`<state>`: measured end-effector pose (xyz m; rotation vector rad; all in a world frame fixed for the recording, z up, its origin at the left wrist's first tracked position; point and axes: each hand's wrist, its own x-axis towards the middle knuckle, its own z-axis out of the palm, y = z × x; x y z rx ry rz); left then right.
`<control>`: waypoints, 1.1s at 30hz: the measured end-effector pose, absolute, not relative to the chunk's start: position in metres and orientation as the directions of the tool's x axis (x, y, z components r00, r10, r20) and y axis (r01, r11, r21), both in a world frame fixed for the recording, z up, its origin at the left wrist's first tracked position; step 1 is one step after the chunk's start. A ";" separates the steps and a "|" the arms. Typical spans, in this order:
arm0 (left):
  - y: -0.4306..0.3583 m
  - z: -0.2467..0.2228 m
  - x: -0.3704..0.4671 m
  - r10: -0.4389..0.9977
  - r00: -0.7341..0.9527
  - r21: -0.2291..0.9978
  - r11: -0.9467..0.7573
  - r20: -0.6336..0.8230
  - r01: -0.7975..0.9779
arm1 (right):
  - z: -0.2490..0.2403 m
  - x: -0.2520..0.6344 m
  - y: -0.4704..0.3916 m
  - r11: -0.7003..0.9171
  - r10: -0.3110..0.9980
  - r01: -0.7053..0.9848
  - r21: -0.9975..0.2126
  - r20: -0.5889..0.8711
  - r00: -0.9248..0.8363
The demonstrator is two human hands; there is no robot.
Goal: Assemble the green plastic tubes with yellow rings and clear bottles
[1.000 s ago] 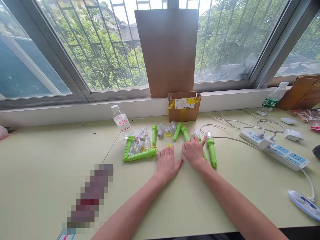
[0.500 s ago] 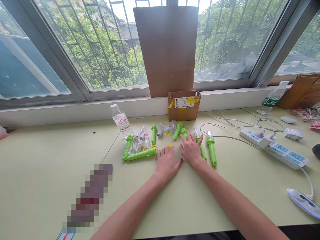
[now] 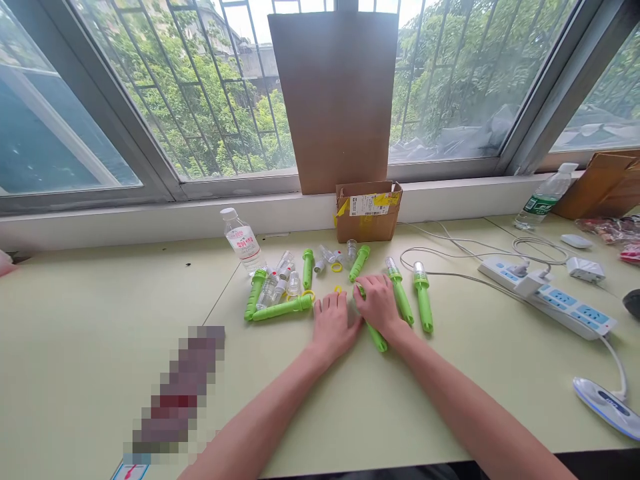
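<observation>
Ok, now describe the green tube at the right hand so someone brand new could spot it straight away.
Find the small cardboard box by the window, then come down the table to the right hand. The green tube runs beneath it, near end poking out. That hand covers it, unlike the two clear-topped tubes lying to its right.

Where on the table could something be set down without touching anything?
Bare tabletop shows left of the pink-labelled bottle, between the forearms, and between the right forearm and power strip. It is crowded beyond the left hand, with green tubes, clear plastic pieces and yellow rings.
</observation>
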<state>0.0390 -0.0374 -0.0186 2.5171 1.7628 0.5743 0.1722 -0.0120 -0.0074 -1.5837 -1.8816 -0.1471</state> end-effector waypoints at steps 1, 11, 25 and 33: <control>-0.038 -0.018 0.039 0.910 0.297 0.224 -0.366 0.290 0.903 | -0.010 0.171 -0.012 0.281 0.844 0.899 -0.336 0.532 -0.065; -0.031 -0.010 0.033 0.847 0.238 0.413 -0.454 0.476 0.789 | -0.017 0.170 -0.006 0.237 0.913 0.828 -0.508 0.408 -0.011; -0.025 0.001 0.028 0.950 -0.141 0.952 -0.255 0.280 0.173 | -0.001 0.164 -0.022 0.715 0.598 0.651 -0.255 0.706 -0.380; -0.023 0.005 0.031 0.988 -0.097 0.969 -0.138 0.120 -0.204 | -0.001 0.160 -0.020 0.629 0.642 0.727 -0.275 0.711 -0.286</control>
